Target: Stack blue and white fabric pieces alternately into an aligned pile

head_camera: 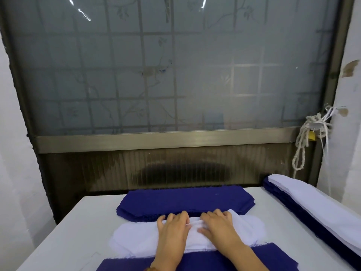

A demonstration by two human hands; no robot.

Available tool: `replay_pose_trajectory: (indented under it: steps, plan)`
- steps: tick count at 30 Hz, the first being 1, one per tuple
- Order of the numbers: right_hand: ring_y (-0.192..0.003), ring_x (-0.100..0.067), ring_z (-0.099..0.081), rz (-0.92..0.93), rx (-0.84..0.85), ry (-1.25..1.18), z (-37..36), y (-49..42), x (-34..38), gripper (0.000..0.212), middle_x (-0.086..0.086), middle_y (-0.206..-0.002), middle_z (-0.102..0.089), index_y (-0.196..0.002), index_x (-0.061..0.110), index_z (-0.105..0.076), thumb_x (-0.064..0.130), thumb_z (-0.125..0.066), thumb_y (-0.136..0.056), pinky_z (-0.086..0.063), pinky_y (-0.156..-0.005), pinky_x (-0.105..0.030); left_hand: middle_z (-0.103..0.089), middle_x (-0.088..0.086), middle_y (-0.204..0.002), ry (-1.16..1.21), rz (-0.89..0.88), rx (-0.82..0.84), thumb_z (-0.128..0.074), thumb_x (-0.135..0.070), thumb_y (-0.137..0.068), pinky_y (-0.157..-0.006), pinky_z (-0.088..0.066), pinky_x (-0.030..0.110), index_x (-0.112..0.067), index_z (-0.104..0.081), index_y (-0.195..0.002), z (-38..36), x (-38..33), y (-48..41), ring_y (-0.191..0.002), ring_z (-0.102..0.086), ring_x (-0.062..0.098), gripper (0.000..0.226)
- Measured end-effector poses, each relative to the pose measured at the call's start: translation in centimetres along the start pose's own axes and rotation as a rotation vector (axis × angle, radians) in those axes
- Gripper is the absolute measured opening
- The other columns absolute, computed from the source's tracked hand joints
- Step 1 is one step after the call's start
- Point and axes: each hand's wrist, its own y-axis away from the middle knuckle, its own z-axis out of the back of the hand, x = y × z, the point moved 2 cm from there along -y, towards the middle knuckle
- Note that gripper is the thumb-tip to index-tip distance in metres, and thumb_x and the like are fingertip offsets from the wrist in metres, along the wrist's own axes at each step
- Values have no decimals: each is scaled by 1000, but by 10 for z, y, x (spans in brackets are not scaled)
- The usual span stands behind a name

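Nearest on the white desk lies one dark blue fabric piece, with one white fabric stack just beyond it. Both hands press there: the left hand and the right hand, fingers curled, pinch its bunched top layer. Farther back sits one dark blue fabric stack; at right, one long blue-and-white layered pile.

We see matt woven cloth throughout: the blue stack at twelve o'clock has fuzzy, frayed edges, and the white stack under the hands looks thin and soft, creased where it bunches. The table is smooth, pale and matt. Behind stands frosted patterned glass over a brushed metal rail. At two o'clock hangs rough, twisted white rope.
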Motion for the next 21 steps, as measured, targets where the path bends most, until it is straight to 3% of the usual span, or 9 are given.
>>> replay_pose_trajectory:
  steps: [4, 10, 16, 21]
  plan:
    - [-112, -17, -43, -23, 111, 62, 25, 9, -39, 20, 7, -105, -56, -104, 28, -49, 46, -46, -95, -23, -97, -36, -52, -18, -111, -72, 6, 30, -40, -41, -100, -108, -18, 36, -37, -48, -110, -1, 1, -1, -110, -44, 7, 13]
    - [-114, -19, -46, -221, 148, 72, 43, 28, -92, 13, 5, -105, -56, -101, 30, -41, 39, -46, -94, -29, -94, -35, -50, -16, -114, -166, 53, 84, -37, -54, -97, -107, -19, 41, -35, -49, -113, -3, 10, -4, -112, -43, 12, 28]
    - [-121, -20, -43, -389, 185, 98, 43, 35, -118, 40, 1, -126, -56, -131, 29, -45, 43, -44, -94, -29, -97, -37, -52, -14, -98, -240, 101, 180, -39, -70, -89, -83, -21, 36, -37, -53, -97, 24, 51, -7, -107, -46, 14, 37]
    - [-125, -20, -46, -538, 154, -120, 36, 44, -124, 46, 2, -135, -52, -137, 28, -41, 45, -48, -95, -30, -103, -36, -59, -17, -105, -198, 263, 222, -45, -72, -85, -82, -24, 34, -40, -50, -93, 50, 107, 4, -110, -50, 12, 33]
